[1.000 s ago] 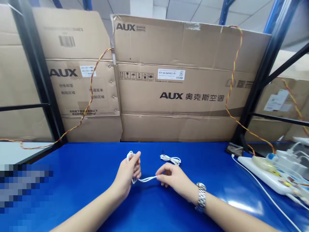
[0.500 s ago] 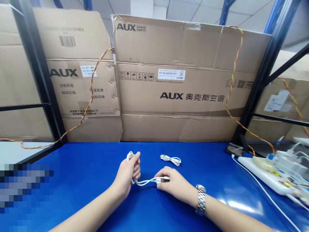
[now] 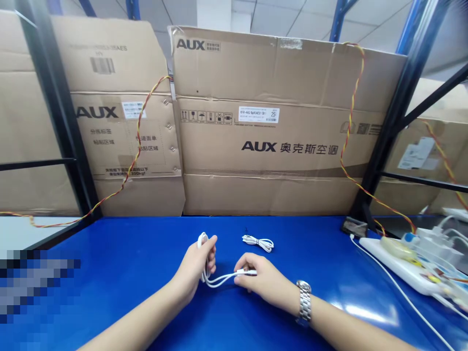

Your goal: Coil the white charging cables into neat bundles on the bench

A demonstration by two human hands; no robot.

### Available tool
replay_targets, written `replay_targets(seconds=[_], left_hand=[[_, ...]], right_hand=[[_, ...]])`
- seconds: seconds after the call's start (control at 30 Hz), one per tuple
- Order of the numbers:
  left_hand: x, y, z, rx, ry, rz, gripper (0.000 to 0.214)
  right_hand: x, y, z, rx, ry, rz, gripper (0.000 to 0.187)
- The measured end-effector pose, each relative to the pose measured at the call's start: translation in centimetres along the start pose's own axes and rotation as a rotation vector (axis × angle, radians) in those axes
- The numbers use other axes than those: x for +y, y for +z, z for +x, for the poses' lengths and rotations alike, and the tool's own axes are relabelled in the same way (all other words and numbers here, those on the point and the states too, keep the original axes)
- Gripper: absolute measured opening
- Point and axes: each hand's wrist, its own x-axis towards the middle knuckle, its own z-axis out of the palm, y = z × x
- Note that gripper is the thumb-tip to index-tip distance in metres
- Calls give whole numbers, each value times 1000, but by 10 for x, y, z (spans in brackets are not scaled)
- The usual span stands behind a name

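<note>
My left hand [image 3: 197, 265] is closed around a coil of thin white cable [image 3: 219, 279], with loops showing above my thumb. The cable's free end runs right to my right hand [image 3: 259, 278], which pinches its plug between thumb and fingers. A silver watch [image 3: 304, 302] sits on my right wrist. Both hands hover just over the blue table [image 3: 127, 263]. A second white cable [image 3: 258, 241], bundled, lies on the table just beyond my right hand.
Large AUX cardboard boxes [image 3: 278, 122] stand along the table's back edge between black rack posts. Twisted red-yellow wire [image 3: 139, 141] hangs across them. At the right lies a white power strip [image 3: 402, 268] with plugs and cables, one white cord trailing toward the front.
My right hand slid along the cable to its plug end, and the slack between my hands now sags in a loop. My left hand shifted slightly right with the coil.
</note>
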Motion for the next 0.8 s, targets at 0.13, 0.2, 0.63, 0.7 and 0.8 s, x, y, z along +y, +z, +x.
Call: replay_targets(seconds=[0.13, 0.2, 0.63, 0.7, 0.8], left_hand=[[-2, 5, -5, -148, -122, 102, 38], [-3, 6, -9, -283, -179, 137, 43], [-19, 5, -7, -466, -140, 384, 29], [-19, 5, -7, -456, -140, 399, 28], [-16, 6, -8, -468, -110, 459, 23]], right_hand=[[-3, 1, 1, -28, 13, 138, 13], [-4, 0, 3, -58, 27, 237, 14], [-6, -5, 4, -33, -34, 566, 21], [-5, -5, 5, -20, -42, 551, 20], [-4, -5, 5, -7, -51, 535, 19]])
